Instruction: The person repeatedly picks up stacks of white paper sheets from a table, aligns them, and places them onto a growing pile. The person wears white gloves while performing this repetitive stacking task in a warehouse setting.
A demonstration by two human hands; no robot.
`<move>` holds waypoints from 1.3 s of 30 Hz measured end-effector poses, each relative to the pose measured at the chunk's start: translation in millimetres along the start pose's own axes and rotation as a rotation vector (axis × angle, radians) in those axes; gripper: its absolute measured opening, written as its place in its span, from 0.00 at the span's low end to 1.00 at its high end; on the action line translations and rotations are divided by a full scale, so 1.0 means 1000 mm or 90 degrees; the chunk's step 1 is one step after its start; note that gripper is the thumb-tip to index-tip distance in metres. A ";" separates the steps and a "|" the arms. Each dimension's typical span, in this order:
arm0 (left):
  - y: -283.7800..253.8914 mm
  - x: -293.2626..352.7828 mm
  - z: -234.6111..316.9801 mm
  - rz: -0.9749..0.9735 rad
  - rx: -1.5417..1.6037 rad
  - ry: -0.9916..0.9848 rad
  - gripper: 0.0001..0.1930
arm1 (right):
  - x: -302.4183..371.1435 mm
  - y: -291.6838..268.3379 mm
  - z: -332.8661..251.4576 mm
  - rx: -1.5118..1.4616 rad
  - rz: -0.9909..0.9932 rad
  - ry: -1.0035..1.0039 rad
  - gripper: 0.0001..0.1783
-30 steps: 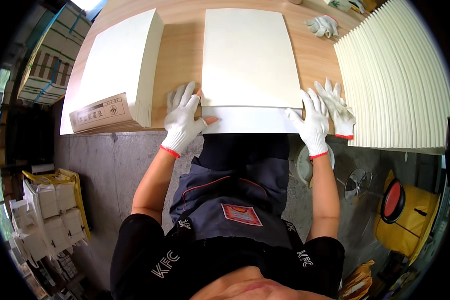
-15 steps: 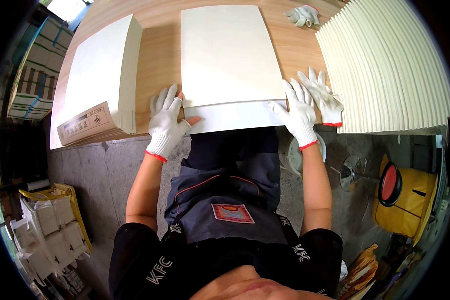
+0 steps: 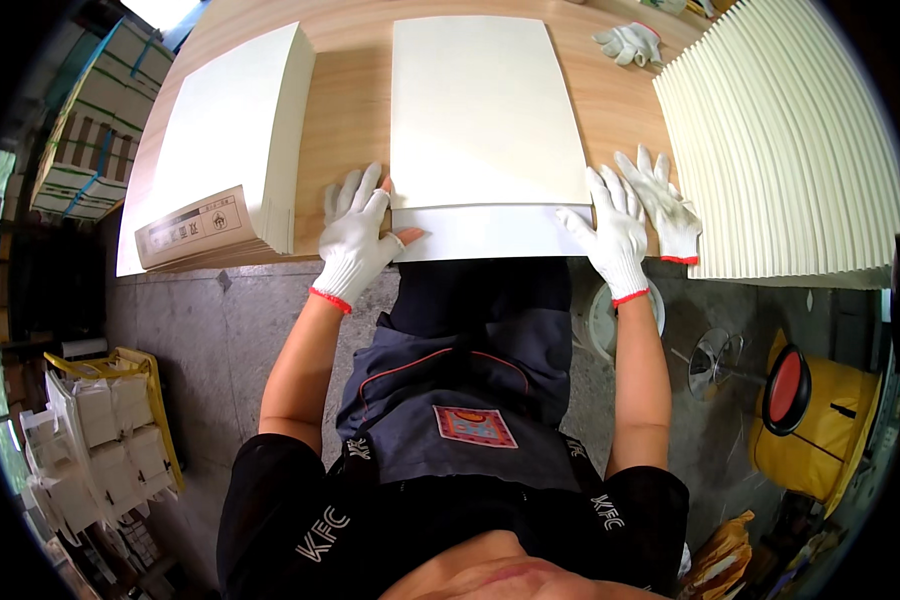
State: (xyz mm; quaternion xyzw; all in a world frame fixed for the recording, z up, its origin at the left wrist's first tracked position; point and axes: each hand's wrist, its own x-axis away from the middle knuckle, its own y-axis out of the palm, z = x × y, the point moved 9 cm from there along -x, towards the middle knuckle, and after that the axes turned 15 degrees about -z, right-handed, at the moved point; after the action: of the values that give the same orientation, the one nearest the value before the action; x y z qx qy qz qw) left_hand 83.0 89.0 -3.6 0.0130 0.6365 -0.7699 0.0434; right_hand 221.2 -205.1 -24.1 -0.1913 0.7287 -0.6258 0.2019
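A large cream sheet (image 3: 485, 110) lies flat in the middle of the table, over a white sheet (image 3: 490, 232) that shows as a strip along the front edge. At their near left corner rests my left hand (image 3: 355, 230), in a white knit glove with thumb and forefinger tips bare. Its fingers are apart, the thumb on the white strip. My gloved right hand (image 3: 615, 235) lies at the right edge, fingers stretched and thumb over the strip's end. Neither hand grips anything. Beside the right hand is a loose white glove (image 3: 662, 205) with a red cuff.
To the left stands a stack of white sheets (image 3: 225, 120) with a brown printed wrapper (image 3: 195, 228). A tall pile of cream sheets (image 3: 780, 150) fills the right. Another glove (image 3: 630, 44) lies farther back. Below are a white bucket (image 3: 602, 322), a red-seated stool (image 3: 785, 390) and a loaded yellow cart (image 3: 150, 400).
The whole view has shifted slightly, so the table appears farther right. Both hands keep nearly the same places at the edges of the sheets.
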 end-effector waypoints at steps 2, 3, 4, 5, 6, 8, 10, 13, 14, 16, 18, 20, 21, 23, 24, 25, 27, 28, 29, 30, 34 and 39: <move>0.004 0.000 -0.001 -0.012 -0.013 -0.006 0.37 | 0.000 0.000 0.000 0.000 0.005 -0.003 0.45; 0.003 0.001 -0.002 -0.009 -0.012 -0.008 0.37 | 0.000 0.001 0.001 0.000 0.007 -0.003 0.45; 0.001 0.001 -0.001 -0.006 -0.012 -0.009 0.38 | 0.001 0.001 0.001 0.001 0.009 -0.003 0.45; -0.001 0.001 0.000 -0.003 -0.010 -0.009 0.39 | 0.001 0.000 0.001 -0.003 0.008 -0.005 0.45; -0.003 0.001 0.001 -0.005 0.012 -0.010 0.39 | 0.001 0.000 0.000 -0.006 0.006 -0.006 0.45; -0.008 0.001 0.005 -0.010 0.057 -0.010 0.41 | 0.001 -0.001 0.000 -0.010 0.000 -0.003 0.45; -0.012 0.001 0.001 -0.008 0.052 -0.051 0.39 | 0.001 0.000 0.000 -0.009 -0.010 0.006 0.45; 0.000 0.000 -0.013 -0.062 0.077 -0.067 0.37 | 0.002 0.002 0.002 -0.006 -0.015 0.020 0.45; 0.005 0.000 -0.014 -0.090 0.091 -0.066 0.36 | 0.001 0.003 0.002 -0.007 -0.016 0.021 0.45; 0.004 0.001 -0.011 -0.079 0.072 -0.055 0.36 | 0.001 0.004 0.003 -0.010 -0.020 0.023 0.45; 0.003 0.002 -0.009 -0.075 0.059 -0.047 0.35 | 0.000 0.005 0.003 -0.006 -0.022 0.022 0.45; 0.004 0.002 -0.009 -0.074 0.049 -0.042 0.35 | 0.000 0.004 0.003 -0.002 -0.025 0.023 0.45; 0.006 0.001 -0.010 -0.075 0.038 -0.042 0.35 | 0.001 0.003 0.002 -0.001 -0.026 0.024 0.45; 0.010 0.000 -0.011 -0.078 0.016 -0.042 0.35 | 0.001 0.001 0.001 0.000 -0.023 0.023 0.45; 0.009 0.000 -0.012 -0.078 0.025 -0.042 0.36 | 0.001 0.002 0.001 -0.002 -0.020 0.021 0.45; 0.009 0.000 -0.012 -0.078 0.034 -0.042 0.36 | 0.001 0.002 0.002 -0.003 -0.017 0.019 0.45; 0.007 0.002 -0.011 -0.069 0.046 -0.049 0.35 | 0.000 0.003 0.003 -0.003 -0.023 0.020 0.46; 0.005 0.003 -0.010 -0.061 0.048 -0.053 0.33 | 0.000 0.004 0.003 -0.003 -0.027 0.022 0.46; 0.000 0.002 -0.007 -0.051 0.049 -0.056 0.31 | 0.001 0.003 0.004 -0.003 -0.012 0.023 0.46; -0.006 0.000 0.001 -0.038 0.062 -0.013 0.33 | 0.002 0.004 0.005 -0.003 0.002 0.025 0.47; -0.027 -0.011 0.042 -0.098 0.076 0.068 0.36 | 0.001 -0.004 0.006 -0.087 0.065 -0.004 0.48; -0.012 -0.022 0.043 -0.204 0.026 0.097 0.37 | 0.005 -0.007 0.011 -0.121 0.077 -0.017 0.44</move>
State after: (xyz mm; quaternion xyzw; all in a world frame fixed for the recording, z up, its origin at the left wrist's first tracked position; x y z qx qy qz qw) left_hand 105.8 49.9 18.3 -0.0293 0.6163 -0.7764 -0.1281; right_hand 223.0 -217.4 -18.5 -0.1736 0.7924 -0.5377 0.2300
